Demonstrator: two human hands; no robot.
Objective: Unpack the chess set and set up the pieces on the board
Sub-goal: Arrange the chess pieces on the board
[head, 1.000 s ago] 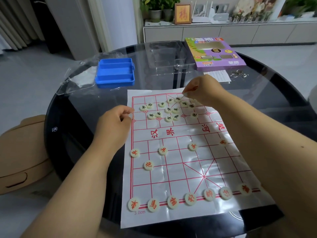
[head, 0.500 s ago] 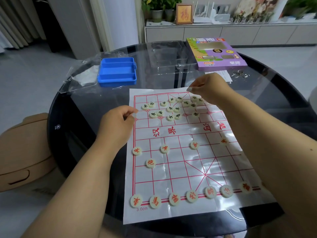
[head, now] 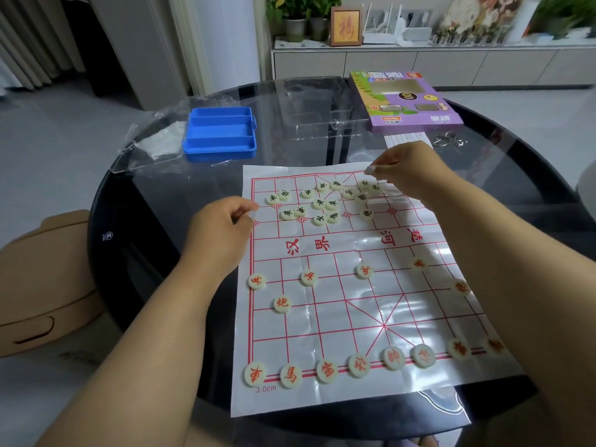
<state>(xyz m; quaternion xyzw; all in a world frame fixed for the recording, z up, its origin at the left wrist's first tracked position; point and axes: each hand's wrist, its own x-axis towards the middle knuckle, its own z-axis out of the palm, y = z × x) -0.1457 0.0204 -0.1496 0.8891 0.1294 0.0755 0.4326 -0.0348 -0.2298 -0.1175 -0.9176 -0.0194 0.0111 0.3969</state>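
Glossy white paper marked with a red grid, the chess board, lies flat on a round dark glass table, seen from the head camera looking down.

Along the near edge, a row of red-lettered pieces sits in starting order, with more red pieces on points further up. That half looks set up, though the person's right forearm hides part of it.

At the far end, black-lettered pieces lie in a loose cluster, not yet on their points. They were probably tipped there so they sit close to where they belong.

The right hand hovers over the far right of the board. Its thumb and forefinger are closed on one pale piece, held just above the far edge. Which character it bears is too small to read.

The left hand rests at the left edge of the board, likely steadying the sheet. Its fingers are curled with thumb meeting fingertips; whether it holds a piece cannot be told.

Beyond the board, well apart, sit an open blue tray, a clear plastic lid and the purple game box, evidently pushed aside after unpacking.
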